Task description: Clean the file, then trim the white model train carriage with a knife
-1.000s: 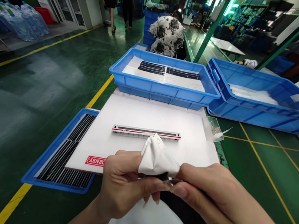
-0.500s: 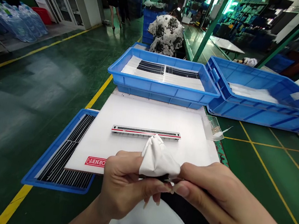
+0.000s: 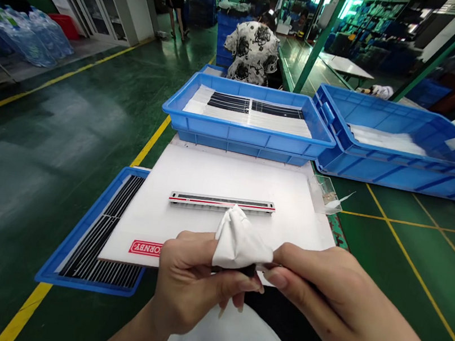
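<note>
My left hand (image 3: 189, 284) is closed round a white cloth (image 3: 238, 240), which is bunched up over its fingers. A dark piece (image 3: 244, 270) shows under the cloth, pinched above the left thumb; its kind is hard to make out. Close beside it, my right hand (image 3: 317, 286) pinches with thumb and forefinger at the right end of the cloth and dark piece. Whatever sits in that pinch is too small to name. Beyond both hands, a silver model train carriage (image 3: 223, 202) with a red stripe lies lengthwise across the white board (image 3: 211, 168).
A blue tray (image 3: 249, 142) with black strips stands at the board's far edge. Another blue tray (image 3: 46, 269) of strips is low at left. Large blue crates (image 3: 406, 177) stand right. A small clear box (image 3: 328, 197) adjoins the board. A seated person (image 3: 251, 51) is ahead.
My right fingertips have shifted slightly and parted a little from the left thumb, showing more of the dark piece. The carriage has stayed put. People in the background have walked on.
</note>
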Motion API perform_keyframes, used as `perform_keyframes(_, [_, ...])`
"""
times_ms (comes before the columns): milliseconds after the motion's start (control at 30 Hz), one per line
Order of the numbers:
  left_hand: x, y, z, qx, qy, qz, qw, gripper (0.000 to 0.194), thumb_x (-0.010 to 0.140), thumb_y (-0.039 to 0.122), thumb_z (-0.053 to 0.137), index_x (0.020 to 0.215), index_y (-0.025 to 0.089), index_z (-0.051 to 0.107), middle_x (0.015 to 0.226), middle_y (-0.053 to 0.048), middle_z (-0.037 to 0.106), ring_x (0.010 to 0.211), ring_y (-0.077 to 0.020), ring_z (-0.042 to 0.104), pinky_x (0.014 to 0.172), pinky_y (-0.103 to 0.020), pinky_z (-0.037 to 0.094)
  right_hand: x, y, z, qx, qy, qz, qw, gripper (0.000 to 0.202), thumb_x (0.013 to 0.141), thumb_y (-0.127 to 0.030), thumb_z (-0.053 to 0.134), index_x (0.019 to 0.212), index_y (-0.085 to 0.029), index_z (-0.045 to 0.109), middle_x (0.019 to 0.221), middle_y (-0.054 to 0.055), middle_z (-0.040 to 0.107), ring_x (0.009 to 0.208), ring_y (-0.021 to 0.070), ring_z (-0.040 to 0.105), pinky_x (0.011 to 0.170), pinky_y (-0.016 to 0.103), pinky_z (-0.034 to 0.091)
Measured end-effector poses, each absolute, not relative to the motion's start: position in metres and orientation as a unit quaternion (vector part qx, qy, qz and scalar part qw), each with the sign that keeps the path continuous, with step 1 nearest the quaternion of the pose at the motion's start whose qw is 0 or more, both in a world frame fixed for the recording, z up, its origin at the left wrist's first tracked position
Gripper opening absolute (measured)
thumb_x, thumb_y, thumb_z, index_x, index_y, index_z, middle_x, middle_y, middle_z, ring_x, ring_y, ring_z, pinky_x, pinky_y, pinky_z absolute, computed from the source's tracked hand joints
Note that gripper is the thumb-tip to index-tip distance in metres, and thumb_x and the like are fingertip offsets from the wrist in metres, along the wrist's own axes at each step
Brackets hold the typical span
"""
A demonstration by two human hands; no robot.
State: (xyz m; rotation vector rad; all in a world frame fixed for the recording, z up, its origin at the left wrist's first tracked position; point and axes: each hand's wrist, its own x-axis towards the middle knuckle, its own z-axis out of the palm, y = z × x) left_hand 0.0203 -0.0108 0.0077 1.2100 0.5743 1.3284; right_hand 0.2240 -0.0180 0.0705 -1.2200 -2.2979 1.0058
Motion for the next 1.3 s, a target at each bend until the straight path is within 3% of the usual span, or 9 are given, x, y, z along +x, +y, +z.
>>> perform_keyframes(133, [0.0203,-0.0106,0.0060,0.511,0.239,0.575,0.593,0.012,0.082,0.010,0.080,0.086,0.020,0.084,0.070,-0.006,0.075,0.044,-0.0141,0.062,0.036,-0.022,0.047,0.2245,-0.0180,0.0691,-0.433,-0.815,0.337,0.189,0.036,0.113,-0.039,0.038,0.082,-0.023,0.048,0.064,-0.005,0.051,0.053,0.0106,0.046,0.051,0.028,0.027])
perform_keyframes(500, [0.0223,-0.0083,0.0033,0.511,0.245,0.576,0.589,0.010,0.083,0.013,0.080,0.087,0.021,0.084,0.069,-0.006,0.075,0.046,-0.0138,0.063,0.037,-0.022,0.048,0.2217,-0.0206,0.0664,-0.443,-0.806,0.348,0.181,0.033,0.113,-0.038,0.035,0.088,-0.025,0.051,0.071,-0.005,0.054,0.060,0.0124,0.048,0.056,0.027,0.033])
perform_keyframes(667, [0.0221,-0.0088,0.0022,0.516,0.243,0.575,0.586,0.010,0.083,0.013,0.080,0.088,0.021,0.084,0.069,-0.005,0.075,0.046,-0.0132,0.062,0.038,-0.022,0.048,0.2232,-0.0237,0.0673,-0.442,-0.818,0.316,0.190,0.032,0.113,-0.036,0.036,0.084,-0.024,0.044,0.067,-0.006,0.050,0.055,0.0116,0.044,0.052,0.027,0.029])
perform_keyframes(867, [0.0206,-0.0079,-0.0011,0.523,0.243,0.580,0.576,0.014,0.083,0.012,0.080,0.089,0.024,0.084,0.065,-0.001,0.072,0.046,-0.0118,0.060,0.038,-0.021,0.046,0.2229,-0.0261,0.0701,-0.438,-0.807,0.359,0.168,0.035,0.113,-0.040,0.034,0.092,-0.024,0.058,0.072,-0.004,0.057,0.060,0.0125,0.051,0.056,0.027,0.033])
perform_keyframes(1033, [0.0212,-0.0073,0.0018,0.530,0.226,0.587,0.568,0.009,0.082,0.012,0.080,0.087,0.019,0.083,0.065,-0.003,0.072,0.044,-0.0120,0.060,0.037,-0.021,0.046,0.2203,-0.0226,0.0701,-0.439,-0.809,0.345,0.182,0.035,0.113,-0.040,0.037,0.085,-0.025,0.052,0.068,-0.007,0.054,0.056,0.0106,0.049,0.052,0.025,0.032])
perform_keyframes(1300, [0.0182,-0.0082,-0.0021,0.534,0.238,0.585,0.562,0.008,0.082,0.014,0.082,0.084,0.021,0.083,0.060,0.000,0.069,0.042,-0.0111,0.058,0.037,-0.021,0.043,0.2193,-0.0247,0.0706,-0.436,-0.798,0.379,0.170,0.029,0.112,-0.041,0.042,0.089,-0.028,0.054,0.076,-0.008,0.062,0.064,0.0112,0.056,0.058,0.025,0.036])
